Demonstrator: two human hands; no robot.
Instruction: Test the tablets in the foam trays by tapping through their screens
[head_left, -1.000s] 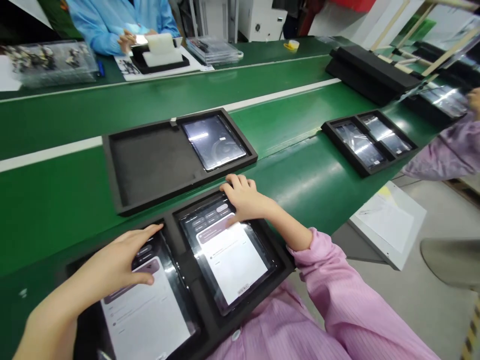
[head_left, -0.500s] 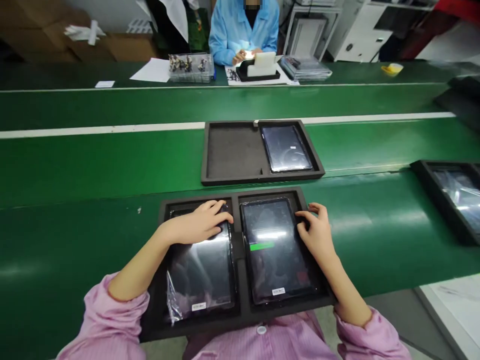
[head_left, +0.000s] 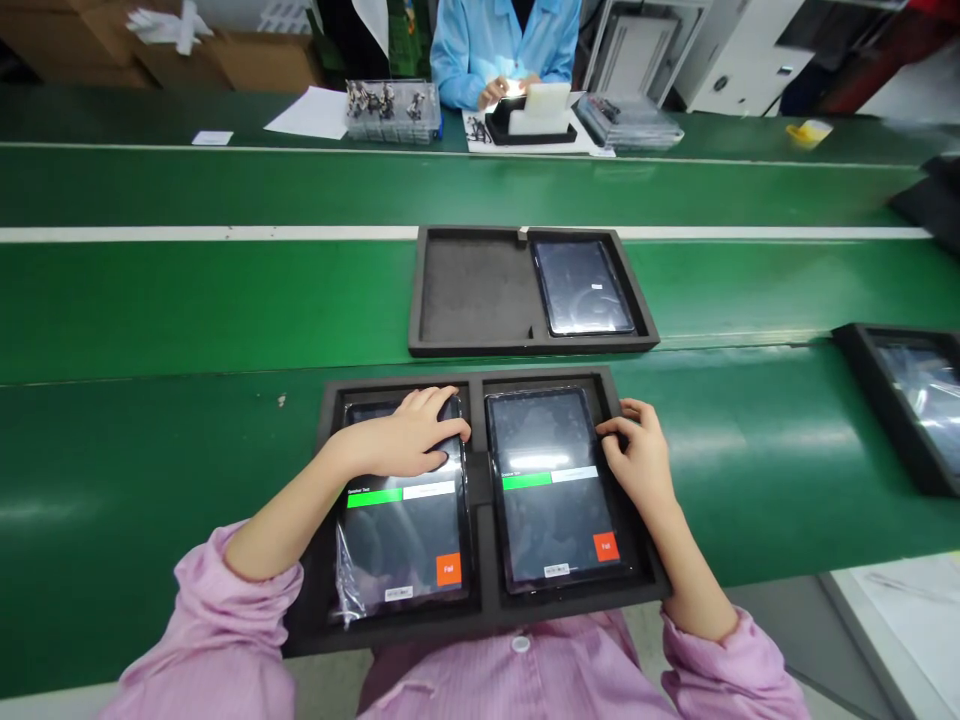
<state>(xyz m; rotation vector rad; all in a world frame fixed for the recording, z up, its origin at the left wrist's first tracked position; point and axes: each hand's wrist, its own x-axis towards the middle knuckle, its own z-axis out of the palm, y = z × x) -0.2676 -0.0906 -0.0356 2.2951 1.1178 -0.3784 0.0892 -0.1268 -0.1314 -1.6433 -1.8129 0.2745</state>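
A black foam tray (head_left: 486, 560) with two compartments lies at the front edge of the green bench. Its left compartment holds a tablet (head_left: 405, 540) in wrinkled clear film; the right one holds another tablet (head_left: 555, 520). Both screens show a green bar, a white bar and a red "Fail" box. My left hand (head_left: 405, 437) rests over the top of the left tablet, fingers spread at its upper right corner. Beside the right tablet's upper right edge is my right hand (head_left: 637, 450), its fingers curved and apart on the tray rim.
Beyond is a second black tray (head_left: 472, 350) with one tablet (head_left: 585, 288) on its right side. Another tray (head_left: 892, 410) stands at the right edge. Across the bench, a person in blue (head_left: 506, 50) works near a clear box (head_left: 394, 110) and stacked plastic trays (head_left: 630, 122).
Both screens have lit up with bars and red boxes; earlier the left was dark and the right showed only a green bar and a faint red patch. The view has shifted slightly.
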